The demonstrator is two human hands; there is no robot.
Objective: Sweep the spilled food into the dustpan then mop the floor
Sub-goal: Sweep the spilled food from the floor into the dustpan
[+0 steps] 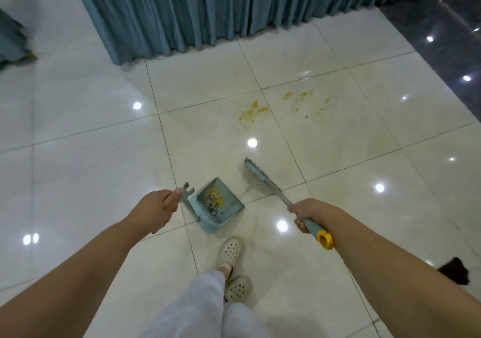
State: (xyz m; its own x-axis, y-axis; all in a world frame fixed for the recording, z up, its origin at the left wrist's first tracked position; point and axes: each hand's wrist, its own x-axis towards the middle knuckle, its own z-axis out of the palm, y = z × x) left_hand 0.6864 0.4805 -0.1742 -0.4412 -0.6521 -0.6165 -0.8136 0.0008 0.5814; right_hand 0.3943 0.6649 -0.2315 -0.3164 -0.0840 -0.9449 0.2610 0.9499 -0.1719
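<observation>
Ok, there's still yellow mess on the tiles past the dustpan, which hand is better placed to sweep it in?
The right hand: it grips the broom, whose head sits between the dustpan and the yellow residue. The left hand is at the dustpan's handle.

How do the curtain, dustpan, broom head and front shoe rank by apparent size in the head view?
1. Curtain, by far the largest.
2. Dustpan.
3. Broom head and front shoe: these look alike in size, and the shoe sits nearer the camera, so no ranking.
</observation>
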